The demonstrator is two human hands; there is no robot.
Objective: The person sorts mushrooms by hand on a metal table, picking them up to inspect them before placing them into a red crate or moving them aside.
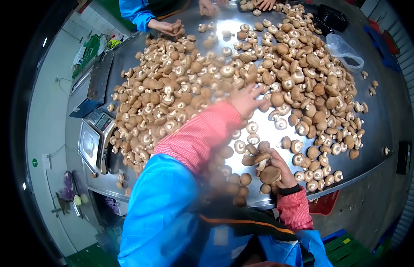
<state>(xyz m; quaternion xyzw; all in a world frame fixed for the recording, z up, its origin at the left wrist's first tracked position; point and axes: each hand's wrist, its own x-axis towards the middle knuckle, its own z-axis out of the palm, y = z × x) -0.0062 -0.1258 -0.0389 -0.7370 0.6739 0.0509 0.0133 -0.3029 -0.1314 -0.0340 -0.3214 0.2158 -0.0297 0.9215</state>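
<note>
the hands are apart. the right hand (pixel 282 169), low and right of centre, is closed around a small cluster, the held mushrooms (pixel 270 175), one with its stem pointing towards the bottom of the frame. the left hand (pixel 245 101) reaches up to the middle, fingers spread, at the left edge of the right heap (pixel 311 84) (blurred, so whether a fingertip touches a cap, i can't tell).

that heap lies up and to the right of both hands, with the left hand nearer its upper part and the right hand just beside its lower end. a few loose mushrooms (pixel 252 127) lie between the hands. the left heap (pixel 149 98) spreads beyond the left forearm, all on the metal table (pixel 378 120). a scale (pixel 90 142) sits at the left, a plastic bag (pixel 342 48) at upper right, and a co-worker's hand (pixel 171 29) at the top.
</note>
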